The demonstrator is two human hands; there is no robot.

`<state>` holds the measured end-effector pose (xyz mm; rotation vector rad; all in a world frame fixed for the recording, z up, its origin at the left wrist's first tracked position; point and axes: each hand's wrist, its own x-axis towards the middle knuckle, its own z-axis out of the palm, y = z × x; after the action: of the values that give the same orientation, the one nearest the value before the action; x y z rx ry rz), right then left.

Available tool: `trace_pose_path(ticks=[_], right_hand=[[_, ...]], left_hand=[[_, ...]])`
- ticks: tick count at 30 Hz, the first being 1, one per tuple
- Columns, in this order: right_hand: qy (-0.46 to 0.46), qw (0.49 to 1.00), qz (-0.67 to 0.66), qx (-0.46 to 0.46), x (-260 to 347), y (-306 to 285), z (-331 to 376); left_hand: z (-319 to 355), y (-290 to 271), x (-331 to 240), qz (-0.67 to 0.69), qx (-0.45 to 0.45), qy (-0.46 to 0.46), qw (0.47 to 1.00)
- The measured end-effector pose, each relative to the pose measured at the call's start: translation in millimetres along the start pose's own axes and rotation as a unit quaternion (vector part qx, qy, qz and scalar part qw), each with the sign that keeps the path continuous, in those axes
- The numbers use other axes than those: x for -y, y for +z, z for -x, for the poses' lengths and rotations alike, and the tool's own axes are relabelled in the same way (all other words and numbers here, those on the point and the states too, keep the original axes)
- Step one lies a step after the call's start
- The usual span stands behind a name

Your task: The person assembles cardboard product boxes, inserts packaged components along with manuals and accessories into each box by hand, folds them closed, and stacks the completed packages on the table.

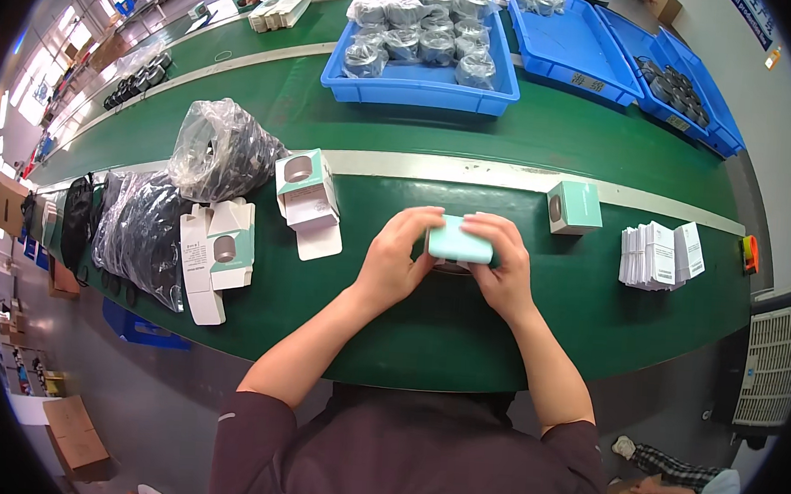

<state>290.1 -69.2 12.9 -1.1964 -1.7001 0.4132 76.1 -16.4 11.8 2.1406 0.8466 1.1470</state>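
A small mint-green carton point(460, 240) is held level between my two hands over the green table. Its left side is gripped by my left hand point(393, 258), with the fingers curled over the top. On the other side, my right hand point(505, 265) closes around the right end. Part of a dark round shape shows just below the carton, too hidden to name. To the right stands a closed mint-and-white carton point(576, 209). An open-flapped carton point(305, 193) stands to the left, beside flattened cartons point(221, 253).
Stacked white leaflets point(656, 258) lie at right, near an orange tape roll point(751, 254). Clear bags of dark items point(224, 160) sit at left. Across the back are a blue tray point(418, 94) of wrapped round devices and more blue trays point(582, 77). Other people work nearby.
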Motion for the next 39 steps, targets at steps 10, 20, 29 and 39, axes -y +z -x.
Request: trace_pose_path(ticks=[10,20,29,39], right_hand=[[-0.068,0.984,0.047,0.157,4,-20,-1],[-0.058,0.991,0.055,0.104,8,-8,5],[-0.117,0.938,0.255,0.206,23,-19,5],[-0.090,0.966,0.151,0.191,4,-8,8]], left_hand=[[4,-29,-2,-0.071,0.105,0.085,0.988],[12,-19,20,0.030,0.056,0.070,0.996],[15,-22,2,-0.167,0.049,0.213,0.961],[25,-9,2,-0.240,0.022,0.231,0.943]])
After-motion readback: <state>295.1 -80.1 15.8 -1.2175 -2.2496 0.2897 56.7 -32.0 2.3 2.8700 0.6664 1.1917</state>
